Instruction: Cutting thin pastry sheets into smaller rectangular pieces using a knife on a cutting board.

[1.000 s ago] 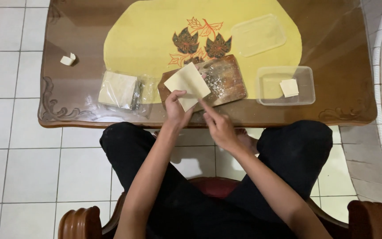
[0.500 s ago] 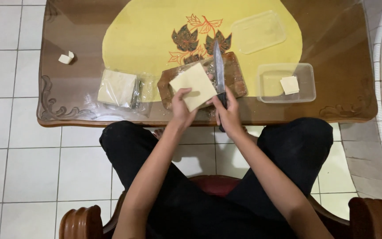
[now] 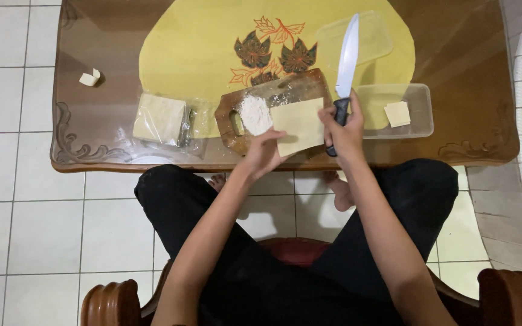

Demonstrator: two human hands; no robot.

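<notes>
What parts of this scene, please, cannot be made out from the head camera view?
- Knife handle: mostly wrapped by the right hand.
- Dough sheet near corner: under the left hand.
- Cutting board surface: partly under flour and the sheet.
- Bagged stack: count blurred by plastic.

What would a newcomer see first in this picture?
First the knife, which the right hand holds by its black handle with the blade pointing away over the table. Beside it, the left hand rests on a pale square sheet lying on the floured wooden board.
</notes>
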